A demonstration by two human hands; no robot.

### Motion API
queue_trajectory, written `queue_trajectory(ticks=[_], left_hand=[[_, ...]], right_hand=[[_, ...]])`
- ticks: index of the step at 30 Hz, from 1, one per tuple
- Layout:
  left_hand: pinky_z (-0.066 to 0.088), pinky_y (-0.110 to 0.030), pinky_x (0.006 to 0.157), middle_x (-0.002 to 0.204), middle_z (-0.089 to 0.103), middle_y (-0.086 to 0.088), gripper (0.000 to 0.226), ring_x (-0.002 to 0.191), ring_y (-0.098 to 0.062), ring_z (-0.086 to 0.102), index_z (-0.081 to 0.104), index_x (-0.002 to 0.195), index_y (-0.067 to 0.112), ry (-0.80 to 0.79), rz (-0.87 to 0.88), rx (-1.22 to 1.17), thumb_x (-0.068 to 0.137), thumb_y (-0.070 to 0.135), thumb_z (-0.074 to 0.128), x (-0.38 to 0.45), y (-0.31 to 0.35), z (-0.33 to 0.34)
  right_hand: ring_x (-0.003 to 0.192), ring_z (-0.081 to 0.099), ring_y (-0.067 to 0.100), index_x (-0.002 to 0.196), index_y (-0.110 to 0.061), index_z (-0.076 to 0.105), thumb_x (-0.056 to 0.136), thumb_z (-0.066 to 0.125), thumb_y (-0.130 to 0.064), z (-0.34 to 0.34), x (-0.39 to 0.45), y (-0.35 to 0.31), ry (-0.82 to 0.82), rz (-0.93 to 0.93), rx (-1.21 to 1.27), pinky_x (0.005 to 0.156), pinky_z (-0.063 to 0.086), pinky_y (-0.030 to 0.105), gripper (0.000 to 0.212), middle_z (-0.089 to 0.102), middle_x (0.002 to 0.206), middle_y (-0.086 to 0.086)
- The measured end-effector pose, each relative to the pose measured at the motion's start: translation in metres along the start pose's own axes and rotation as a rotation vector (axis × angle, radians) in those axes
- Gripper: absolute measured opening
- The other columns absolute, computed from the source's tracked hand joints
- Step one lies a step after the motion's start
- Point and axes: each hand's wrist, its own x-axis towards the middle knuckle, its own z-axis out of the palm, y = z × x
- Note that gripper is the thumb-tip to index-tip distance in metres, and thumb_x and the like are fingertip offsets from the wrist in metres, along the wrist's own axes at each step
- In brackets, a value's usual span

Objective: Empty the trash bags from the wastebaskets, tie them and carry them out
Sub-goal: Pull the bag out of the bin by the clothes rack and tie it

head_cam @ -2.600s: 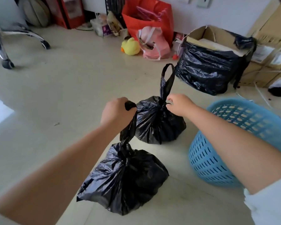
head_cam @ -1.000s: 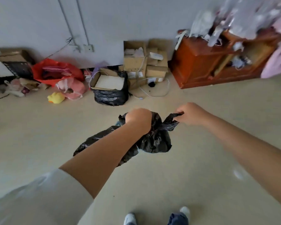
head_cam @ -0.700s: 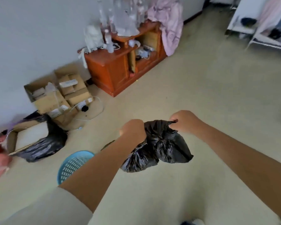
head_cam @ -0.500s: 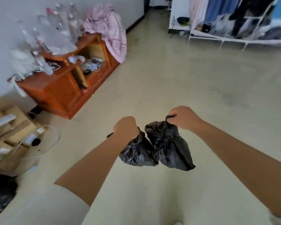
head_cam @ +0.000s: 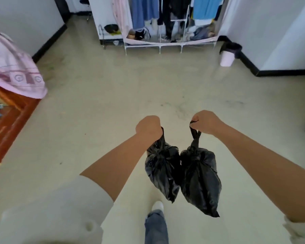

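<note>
Left hand and right hand each clamp fingers round a tied black plastic trash bag — thin handles could tear or slip mid-carry.

Both forearms are bare. The left arm wears a loose cream-white sleeve pushed up above the elbow, with a small round dimple in the fabric; a matching white cuff edges the right arm. Below, a blue denim trouser leg ends at a white shoe.
</note>
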Motion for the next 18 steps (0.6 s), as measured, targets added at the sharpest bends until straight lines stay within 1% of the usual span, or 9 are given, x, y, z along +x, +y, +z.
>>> queue_trajectory(ticks=[2, 4, 7, 10, 12, 13, 14, 15, 18], left_hand=[[0.024, -0.02, 0.044, 0.059, 0.032, 0.003, 0.039, 0.05, -0.01, 0.029, 0.03, 0.054, 0.015, -0.044, 0.073, 0.053, 0.089, 0.002, 0.041, 0.063, 0.028, -0.004], [0.023, -0.018, 0.046, 0.06, 0.028, 0.004, 0.041, 0.05, -0.009, 0.025, 0.027, 0.055, 0.017, -0.075, 0.151, 0.111, 0.091, 0.004, 0.042, 0.122, 0.058, -0.009], [0.021, -0.018, 0.048, 0.061, 0.026, 0.005, 0.042, 0.051, -0.007, 0.021, 0.026, 0.055, 0.018, -0.099, 0.249, 0.172, 0.091, 0.004, 0.042, 0.206, 0.103, -0.019], [0.028, -0.021, 0.049, 0.061, 0.029, 0.004, 0.041, 0.057, -0.013, 0.035, 0.028, 0.055, 0.017, -0.114, 0.289, 0.22, 0.09, 0.004, 0.043, 0.292, 0.143, -0.029], [0.032, -0.023, 0.053, 0.061, 0.031, 0.004, 0.04, 0.067, -0.017, 0.041, 0.03, 0.055, 0.016, -0.127, 0.284, 0.245, 0.09, 0.003, 0.043, 0.353, 0.165, -0.033], [0.031, -0.023, 0.052, 0.061, 0.03, 0.003, 0.04, 0.065, -0.017, 0.04, 0.029, 0.055, 0.016, -0.134, 0.282, 0.266, 0.089, 0.003, 0.043, 0.382, 0.175, -0.035], [0.029, -0.022, 0.05, 0.061, 0.029, 0.003, 0.04, 0.061, -0.015, 0.037, 0.029, 0.055, 0.016, -0.141, 0.276, 0.285, 0.09, 0.003, 0.043, 0.411, 0.186, -0.036], [0.026, -0.021, 0.049, 0.061, 0.028, 0.004, 0.04, 0.058, -0.013, 0.034, 0.028, 0.055, 0.016, -0.148, 0.265, 0.293, 0.09, 0.003, 0.043, 0.44, 0.198, -0.039], [0.023, -0.019, 0.046, 0.061, 0.028, 0.003, 0.04, 0.052, -0.011, 0.029, 0.028, 0.054, 0.015, -0.165, 0.217, 0.311, 0.089, 0.003, 0.044, 0.529, 0.235, -0.052]], right_hand=[[0.066, 0.042, 0.025, 0.061, -0.001, 0.042, 0.087, 0.042, -0.008, -0.02, 0.049, 0.031, -0.036, 0.062, -0.045, 0.05, 0.027, 0.025, 0.027, 0.034, 0.056, 0.009], [0.064, 0.048, 0.029, 0.057, 0.002, 0.045, 0.086, 0.042, -0.007, -0.039, 0.097, 0.064, -0.053, 0.128, -0.054, 0.052, 0.035, 0.029, 0.03, 0.04, 0.06, 0.016], [0.06, 0.037, 0.021, 0.05, -0.011, 0.03, 0.085, 0.041, -0.005, -0.069, 0.161, 0.109, -0.074, 0.199, -0.045, 0.049, 0.025, 0.025, 0.037, 0.031, 0.057, 0.004], [0.065, 0.036, 0.022, 0.05, -0.013, 0.026, 0.083, 0.042, -0.004, -0.103, 0.229, 0.154, -0.058, 0.238, -0.034, 0.049, 0.022, 0.025, 0.038, 0.028, 0.057, 0.002], [0.065, 0.037, 0.022, 0.052, -0.009, 0.03, 0.082, 0.042, -0.004, -0.125, 0.278, 0.184, -0.031, 0.255, 0.001, 0.049, 0.02, 0.026, 0.033, 0.034, 0.058, 0.009], [0.064, 0.041, 0.023, 0.055, -0.004, 0.037, 0.082, 0.041, -0.003, -0.135, 0.302, 0.198, -0.027, 0.256, 0.007, 0.049, 0.019, 0.025, 0.028, 0.043, 0.064, 0.019], [0.068, 0.048, 0.027, 0.063, 0.001, 0.046, 0.083, 0.04, -0.002, -0.146, 0.326, 0.21, -0.026, 0.245, -0.001, 0.049, 0.02, 0.025, 0.021, 0.052, 0.077, 0.029], [0.075, 0.055, 0.031, 0.073, 0.005, 0.053, 0.084, 0.039, -0.002, -0.159, 0.352, 0.221, -0.037, 0.227, -0.018, 0.049, 0.021, 0.025, 0.019, 0.056, 0.089, 0.032], [0.092, 0.059, 0.036, 0.091, 0.009, 0.058, 0.087, 0.039, -0.004, -0.198, 0.433, 0.255, -0.055, 0.157, -0.011, 0.055, 0.03, 0.026, 0.024, 0.058, 0.093, 0.029]])
